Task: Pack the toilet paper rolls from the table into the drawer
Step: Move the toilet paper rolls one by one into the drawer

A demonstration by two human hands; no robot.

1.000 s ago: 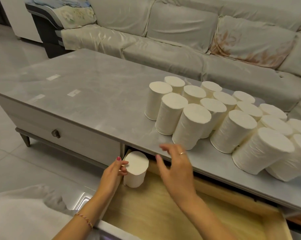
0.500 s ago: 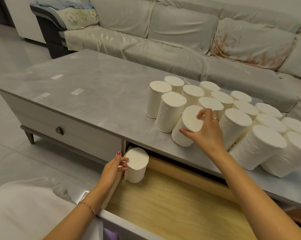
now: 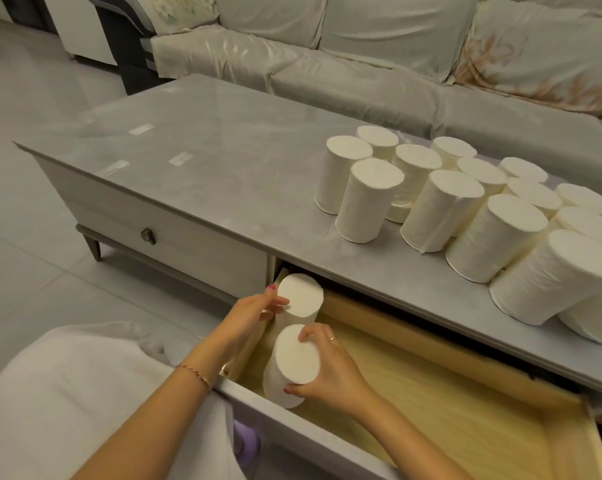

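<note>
Right hand [image 3: 330, 372] is clamped around the top of one toilet paper roll [image 3: 290, 365], standing upright in the open drawer [image 3: 465, 393]. Left hand [image 3: 249, 315] grips a second roll [image 3: 299, 301] just beyond it, in the drawer's corner; the two rolls stand close together. The remaining rolls [image 3: 465, 209] stand clustered on the table [image 3: 206, 133], beyond and right of both hands.

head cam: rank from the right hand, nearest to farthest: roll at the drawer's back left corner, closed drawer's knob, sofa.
From the right hand:
1. Roll at the drawer's back left corner: just beyond the hand, under the left hand.
2. Closed drawer's knob: far left, on the table front.
3. Sofa: behind the table.
</note>
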